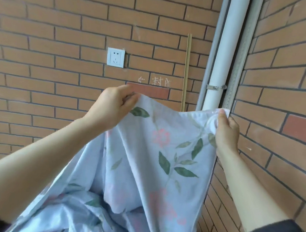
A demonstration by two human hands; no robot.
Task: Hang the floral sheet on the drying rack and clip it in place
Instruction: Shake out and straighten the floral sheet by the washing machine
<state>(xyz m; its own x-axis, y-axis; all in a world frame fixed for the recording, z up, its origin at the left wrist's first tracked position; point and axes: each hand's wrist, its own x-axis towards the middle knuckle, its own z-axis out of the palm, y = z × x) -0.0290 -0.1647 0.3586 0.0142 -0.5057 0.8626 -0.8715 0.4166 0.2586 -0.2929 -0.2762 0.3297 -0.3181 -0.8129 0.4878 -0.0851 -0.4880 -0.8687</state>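
Pinching one floral sheet point(144, 161), two hands point(112, 108) point(226, 133)

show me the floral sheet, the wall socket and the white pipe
floral sheet point(156, 153), head view, middle of the spread cloth
wall socket point(115, 57), head view, centre of its faceplate
white pipe point(222, 66), head view, its shaft beside the corner
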